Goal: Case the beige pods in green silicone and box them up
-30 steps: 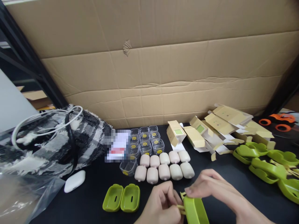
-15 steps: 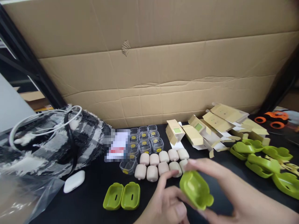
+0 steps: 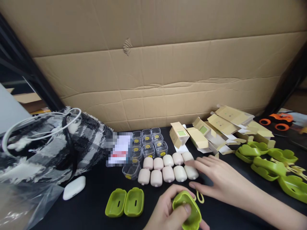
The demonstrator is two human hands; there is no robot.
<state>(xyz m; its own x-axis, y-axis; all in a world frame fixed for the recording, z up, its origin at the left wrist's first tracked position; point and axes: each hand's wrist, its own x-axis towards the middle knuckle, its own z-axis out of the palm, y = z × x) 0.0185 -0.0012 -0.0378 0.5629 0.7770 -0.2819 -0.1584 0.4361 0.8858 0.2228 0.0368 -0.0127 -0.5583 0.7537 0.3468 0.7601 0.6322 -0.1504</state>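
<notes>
My left hand (image 3: 168,212) grips a green silicone case (image 3: 187,210) at the bottom centre, thumb on its rim; a small yellow loop (image 3: 200,195) hangs from the case. My right hand (image 3: 220,180) is open, fingers spread flat just above the black table, its fingertips beside the rightmost of several pink-beige pods (image 3: 168,169) lined up in two rows. Two green case halves (image 3: 124,202) lie side by side to the left of my left hand.
Several clear small boxes with yellow stickers (image 3: 150,143) stand behind the pods. Kraft cardboard boxes (image 3: 216,129) and a heap of green cases (image 3: 273,161) lie at the right. A plaid fabric bag with white cable (image 3: 52,147), a white earbud case (image 3: 74,187) and a cardboard wall (image 3: 153,64) are also there.
The green case passed from both hands into my left hand alone and came lower. My right hand let go and moved forward, flat, toward the pink pods.
</notes>
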